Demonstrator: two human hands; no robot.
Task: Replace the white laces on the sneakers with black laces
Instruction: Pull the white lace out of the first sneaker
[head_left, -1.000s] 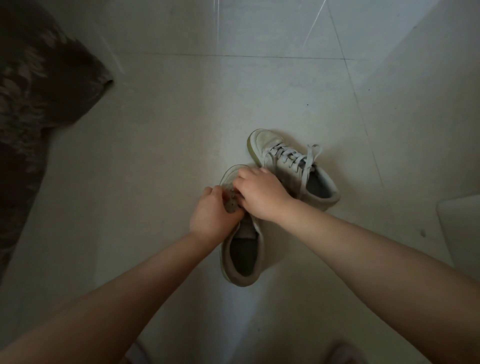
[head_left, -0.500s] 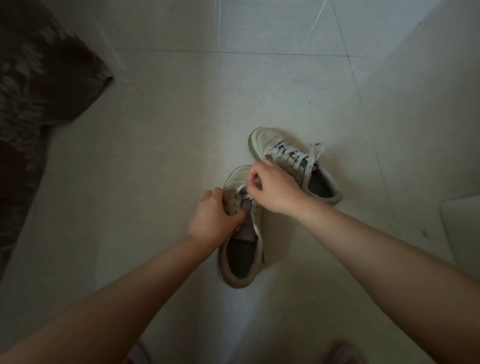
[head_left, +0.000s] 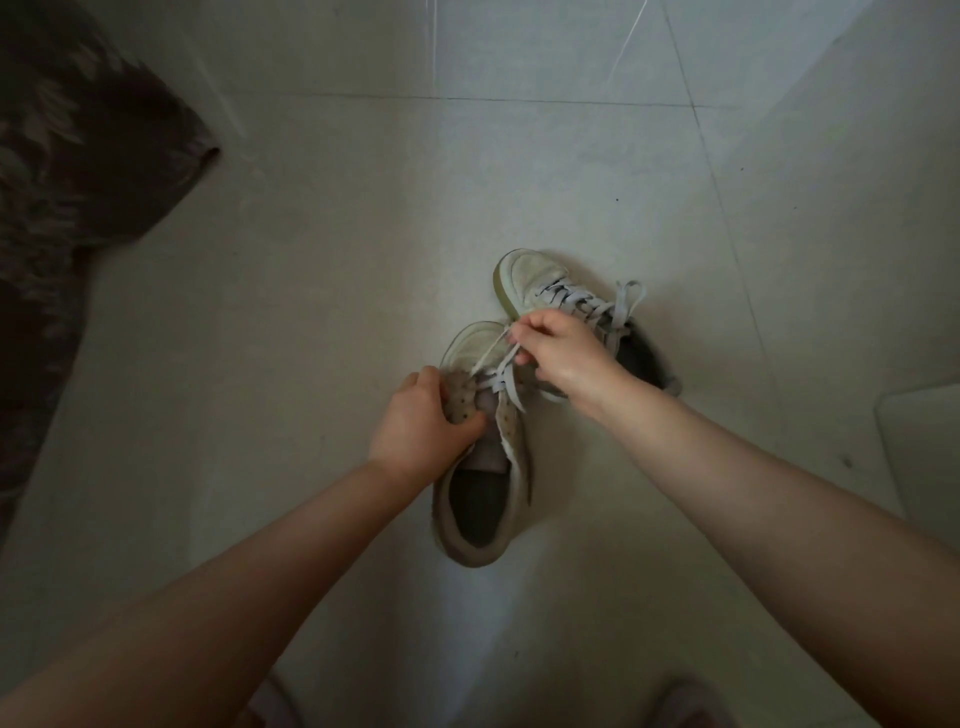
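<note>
Head camera looks steeply down, close above the floor (head_left: 311, 312).

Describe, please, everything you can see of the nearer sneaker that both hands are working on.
The nearer sneaker is a pale, worn low-top lying on the tiled floor, toe pointing away. Its upper eyelets are empty; a white lace remains near the toe. The left hand grips its perforated eyelet flap; the right hand pinches the lace.

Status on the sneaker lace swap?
Left hand grips near sneaker's eyelet flap. Right hand pinches white lace, partly unthreaded. Far sneaker fully laced. No black laces visible.
</note>
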